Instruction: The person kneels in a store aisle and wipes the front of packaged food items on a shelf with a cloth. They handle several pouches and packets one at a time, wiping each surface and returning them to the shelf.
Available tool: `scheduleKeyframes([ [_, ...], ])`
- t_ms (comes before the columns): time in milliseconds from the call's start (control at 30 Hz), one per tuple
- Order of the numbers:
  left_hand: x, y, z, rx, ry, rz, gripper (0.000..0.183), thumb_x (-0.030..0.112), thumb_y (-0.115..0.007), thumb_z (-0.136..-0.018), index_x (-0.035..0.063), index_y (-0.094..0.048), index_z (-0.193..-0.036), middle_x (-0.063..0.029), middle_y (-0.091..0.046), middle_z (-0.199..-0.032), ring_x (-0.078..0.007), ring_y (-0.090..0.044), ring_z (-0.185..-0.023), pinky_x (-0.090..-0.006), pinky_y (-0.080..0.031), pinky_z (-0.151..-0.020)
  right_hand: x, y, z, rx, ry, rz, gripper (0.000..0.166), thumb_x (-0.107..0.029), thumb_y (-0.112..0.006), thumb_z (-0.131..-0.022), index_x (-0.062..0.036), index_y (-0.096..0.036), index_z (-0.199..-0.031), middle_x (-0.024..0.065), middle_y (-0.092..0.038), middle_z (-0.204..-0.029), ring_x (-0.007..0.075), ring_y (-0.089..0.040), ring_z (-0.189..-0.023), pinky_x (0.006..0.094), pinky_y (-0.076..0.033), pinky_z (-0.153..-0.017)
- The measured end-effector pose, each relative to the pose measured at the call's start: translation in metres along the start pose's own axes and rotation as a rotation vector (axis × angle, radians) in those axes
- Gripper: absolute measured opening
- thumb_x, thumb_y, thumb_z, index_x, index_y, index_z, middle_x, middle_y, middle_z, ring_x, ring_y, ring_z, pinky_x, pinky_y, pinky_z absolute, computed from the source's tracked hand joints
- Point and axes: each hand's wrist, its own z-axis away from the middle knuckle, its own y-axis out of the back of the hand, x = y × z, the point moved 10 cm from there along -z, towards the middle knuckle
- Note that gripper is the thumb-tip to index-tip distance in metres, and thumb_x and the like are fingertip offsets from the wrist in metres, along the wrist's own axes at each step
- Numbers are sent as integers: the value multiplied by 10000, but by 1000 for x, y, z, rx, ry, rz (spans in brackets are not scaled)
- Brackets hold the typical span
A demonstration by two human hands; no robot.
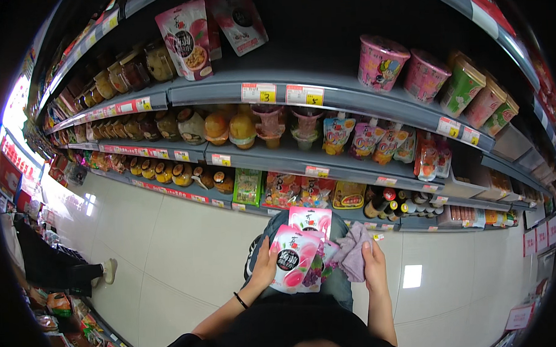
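My left hand (pixel 265 265) grips the left edge of a pink-and-white stand-up pouch (pixel 295 260) with peaches printed on it. Behind that pouch are a similar pink pouch (pixel 310 217) and one with purple grapes (pixel 326 259); they lie over my lap. In my right hand (pixel 374 262) is a crumpled greyish-purple cloth (pixel 353 252), close to the right side of the pouches. Two more pink pouches (pixel 185 39) stand on the upper shelf, the right one (pixel 240 25) leaning.
The grey shelf unit (pixel 339 91) ahead carries pink and green cups (pixel 383 62), glass jars (pixel 191 126), jelly pouches (pixel 338 132) and dark bottles (pixel 378 204). At left, a person's shoe (pixel 109 271) rests on the tiled floor (pixel 184 250). Packaged goods (pixel 58 304) line the lower left.
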Motion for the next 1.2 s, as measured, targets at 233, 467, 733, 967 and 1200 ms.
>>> scheduleKeyframes([
  [233,54,-33,24,-58,-152,-414,1008,448,-657,-887,4,-32,-1542,-373,-52,-1549,-518,-34,-1455,-644,-57,-1140,-14,-32,-1,-72,-15,-99,359,-267,-480,-1046,20,-572,-1241,62,-629,-1148,123,-554,-1044,272,-426,-943],
  [467,93,-2,26,23,-286,-357,816,417,-582,-944,38,-176,-1542,-284,-137,-1581,-502,-115,-1455,-614,-132,-1147,0,-23,7,-55,-63,-125,355,-265,-482,-1045,19,-573,-1237,71,-632,-1161,128,-562,-1046,281,-434,-943],
  [733,89,-28,28,-261,-468,-477,724,389,-578,-957,106,-253,-1539,-249,-142,-1591,-461,-102,-1475,-620,-94,-1149,-2,-24,0,-39,-101,-285,397,-234,-483,-1038,36,-522,-1325,143,-626,-1240,221,-614,-1110,337,-479,-955],
  [967,87,-43,43,-301,-545,-705,665,492,-550,-931,327,-311,-1529,-165,-150,-1619,-523,-89,-1452,-749,-49,-1074,-5,-18,1,-26,-68,-303,378,-234,-481,-1037,41,-534,-1292,137,-635,-1211,222,-624,-1086,342,-490,-942],
  [1200,86,-80,48,-405,-632,-765,709,550,-585,-883,379,-320,-1518,-116,-131,-1632,-521,-36,-1458,-739,-24,-1087,2,-18,5,-30,-118,-318,394,-212,-482,-1036,45,-510,-1333,150,-621,-1247,226,-614,-1118,340,-484,-955],
])
